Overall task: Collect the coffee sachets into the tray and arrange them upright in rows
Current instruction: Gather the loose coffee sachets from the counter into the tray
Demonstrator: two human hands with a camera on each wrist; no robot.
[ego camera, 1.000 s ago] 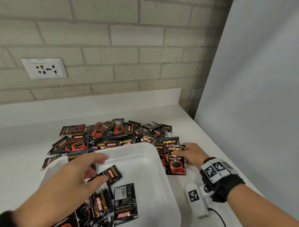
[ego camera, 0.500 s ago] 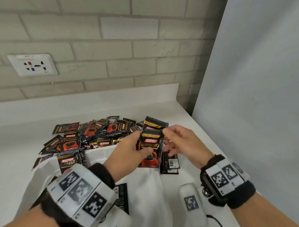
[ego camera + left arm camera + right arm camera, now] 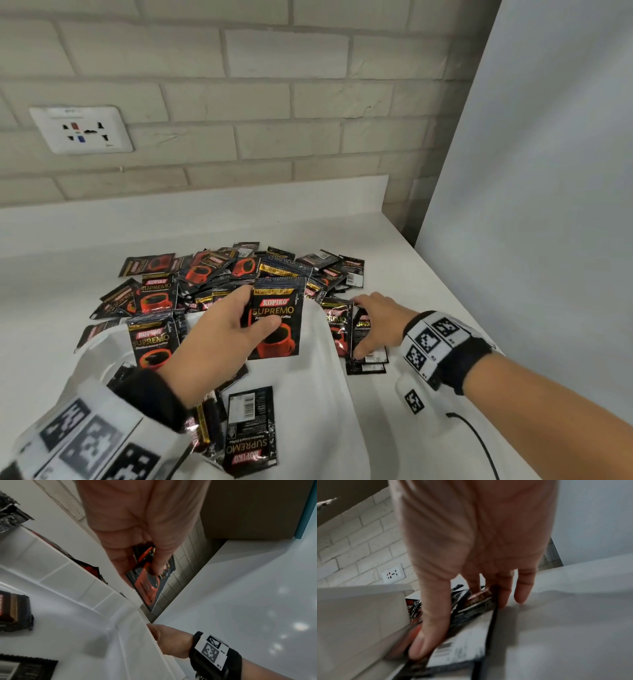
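Black-and-red coffee sachets lie in a loose pile (image 3: 219,274) on the white counter behind the white tray (image 3: 329,394). My left hand (image 3: 258,313) pinches one sachet (image 3: 279,308) upright over the tray; the left wrist view shows that sachet (image 3: 147,588) between thumb and fingers. My right hand (image 3: 359,327) is down beside the tray's right rim. Its thumb and fingers pinch a sachet (image 3: 465,635) tipped up on edge among others. One sachet (image 3: 152,342) stands at the tray's left side, and several lie flat in the tray (image 3: 251,431).
A brick wall with a socket plate (image 3: 82,128) runs behind the counter. A tall white panel (image 3: 531,205) bounds the right side. A small white device (image 3: 414,404) with a black cable lies on the counter under my right wrist.
Half a second ago both hands held a sachet above the tray. The right hand has since dropped to the sachets right of the tray, and the left hand keeps the sachet.
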